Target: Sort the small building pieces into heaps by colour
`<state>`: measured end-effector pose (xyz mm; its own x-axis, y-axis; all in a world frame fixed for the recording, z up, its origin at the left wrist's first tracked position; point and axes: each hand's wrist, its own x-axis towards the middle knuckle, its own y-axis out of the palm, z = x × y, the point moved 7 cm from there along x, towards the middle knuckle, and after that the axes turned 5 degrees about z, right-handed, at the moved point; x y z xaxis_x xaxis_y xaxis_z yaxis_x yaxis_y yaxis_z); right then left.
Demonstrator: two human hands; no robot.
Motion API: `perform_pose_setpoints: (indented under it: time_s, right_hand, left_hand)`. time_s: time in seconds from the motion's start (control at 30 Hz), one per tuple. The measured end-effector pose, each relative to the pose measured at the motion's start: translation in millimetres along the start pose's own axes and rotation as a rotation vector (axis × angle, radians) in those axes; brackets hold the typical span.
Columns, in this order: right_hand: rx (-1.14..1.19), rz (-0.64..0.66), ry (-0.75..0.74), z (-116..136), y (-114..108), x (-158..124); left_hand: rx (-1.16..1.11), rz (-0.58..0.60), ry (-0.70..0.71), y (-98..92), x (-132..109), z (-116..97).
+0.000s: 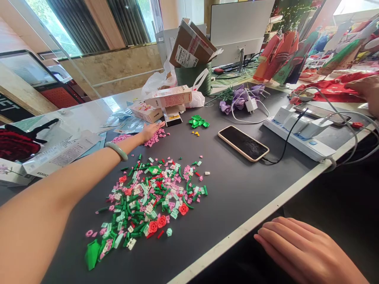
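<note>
My left arm, a pale green bangle on the wrist, reaches across the table. My left hand point(151, 132) rests over a pile of small pink bricks point(156, 139), its fingers stretched out; nothing gripped shows. Nearer me lies a wide heap of mixed green, pink, white and red toy bricks point(148, 193), with red rose pieces point(152, 227) at its front. Green leaf-like pieces point(199, 121) and a few yellow pieces point(196, 133) sit apart beyond it. Below the table edge, my right hand point(304, 250) lies loosely flat, palm down and holding nothing visible.
A phone point(243, 143) on a black cable and a white power strip point(297, 132) occupy the right side. Boxes point(168, 97), blue plastic bags point(130, 123) and purple flowers point(238, 96) stand farther back. Another person's hand point(367, 90) is at far right.
</note>
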<state>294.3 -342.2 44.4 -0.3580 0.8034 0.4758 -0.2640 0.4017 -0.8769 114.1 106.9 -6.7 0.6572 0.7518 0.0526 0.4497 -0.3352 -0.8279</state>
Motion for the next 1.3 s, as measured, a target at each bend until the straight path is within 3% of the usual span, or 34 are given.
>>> perform_pose_setpoints:
  time_s: [0.23,0.43,0.6,0.87,1.07,1.2,1.3]
  right_hand:
    - [0.013,-0.003,-0.003,-1,4,-5]
    - [0.042,0.034,-0.007,-2,6,-5]
    - [0.032,0.104,-0.026,-3,13,-9]
    - [0.006,0.084,-0.045,-5,14,-5]
    - [0.017,0.060,-0.032,-8,16,-8]
    - [-0.008,0.059,-0.032,-7,15,-4]
    - [-0.040,-0.022,-0.029,-7,15,-4]
  left_hand:
    - [0.278,0.045,-0.151,-3.1,-10,-7]
    - [0.349,0.072,-0.201,-16.6,-14,-1]
    - [0.302,0.078,-0.170,-23.0,-20,9]
    - [0.211,-0.024,-0.071,-33.4,-35,13]
    - [0.326,-0.061,-0.112,-47.5,-25,27]
    - [0.382,0.019,-0.091,-50.6,-11,29]
    - [0.385,0.096,-0.039,-49.9,-5,25]
